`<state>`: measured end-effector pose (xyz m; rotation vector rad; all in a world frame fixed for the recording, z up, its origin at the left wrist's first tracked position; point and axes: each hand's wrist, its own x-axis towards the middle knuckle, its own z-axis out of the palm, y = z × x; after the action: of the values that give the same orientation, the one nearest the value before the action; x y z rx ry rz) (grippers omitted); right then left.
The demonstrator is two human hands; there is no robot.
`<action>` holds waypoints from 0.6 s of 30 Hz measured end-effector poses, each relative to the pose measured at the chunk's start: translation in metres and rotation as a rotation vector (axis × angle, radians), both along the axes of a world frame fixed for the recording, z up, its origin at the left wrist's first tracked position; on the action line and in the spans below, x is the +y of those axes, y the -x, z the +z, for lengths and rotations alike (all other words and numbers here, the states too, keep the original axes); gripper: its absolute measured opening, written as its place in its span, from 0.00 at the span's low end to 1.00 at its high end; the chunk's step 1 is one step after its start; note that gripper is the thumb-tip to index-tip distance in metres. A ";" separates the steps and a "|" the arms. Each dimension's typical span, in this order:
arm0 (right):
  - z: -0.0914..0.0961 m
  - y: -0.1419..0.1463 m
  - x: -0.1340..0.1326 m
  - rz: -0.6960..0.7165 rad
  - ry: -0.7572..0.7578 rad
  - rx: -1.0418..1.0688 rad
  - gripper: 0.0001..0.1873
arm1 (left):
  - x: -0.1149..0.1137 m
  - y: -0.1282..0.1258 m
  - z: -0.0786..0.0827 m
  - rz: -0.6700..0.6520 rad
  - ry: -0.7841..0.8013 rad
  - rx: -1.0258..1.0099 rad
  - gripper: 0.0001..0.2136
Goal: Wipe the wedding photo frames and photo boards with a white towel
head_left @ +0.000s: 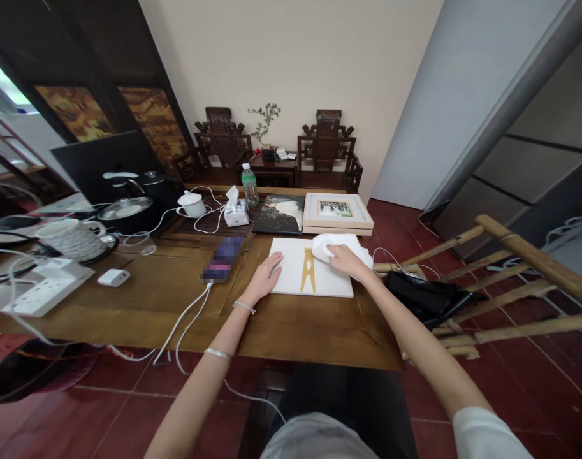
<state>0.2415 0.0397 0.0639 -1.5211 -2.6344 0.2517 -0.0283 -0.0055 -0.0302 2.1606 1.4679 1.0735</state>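
Note:
A flat white board (288,275) lies on the wooden table in front of me. On its middle is a tan A-shaped piece (308,274) with an oval hole. My left hand (268,273) rests flat on the board's left edge, its fingers stretched out and holding nothing. At the board's upper right corner, my right hand (344,259) has its fingers closed on a crumpled white cloth (355,245). The cloth is pressed against the board and reaches past its right edge. Part of the cloth is hidden under my hand.
Behind the board lie a dark picture panel (274,213) and white framed pictures (360,210). A tissue box (236,213), bottle (249,185) and lidded cup (192,204) stand further left. A phone (222,258) is cabled beside my left hand. A power strip (49,287) sits far left.

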 end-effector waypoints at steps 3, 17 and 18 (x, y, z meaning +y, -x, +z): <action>-0.003 0.002 0.017 -0.002 -0.026 -0.002 0.14 | -0.001 0.000 0.001 -0.005 0.011 0.000 0.20; 0.000 -0.023 -0.082 0.222 -0.005 -0.067 0.14 | 0.001 0.000 -0.002 0.004 -0.001 -0.010 0.21; 0.002 -0.024 -0.094 0.247 0.014 -0.071 0.14 | 0.001 0.000 -0.003 0.004 -0.002 -0.015 0.21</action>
<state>0.2655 -0.0541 0.0663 -1.2271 -2.8822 0.2371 -0.0279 -0.0043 -0.0329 2.1468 1.4663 1.0905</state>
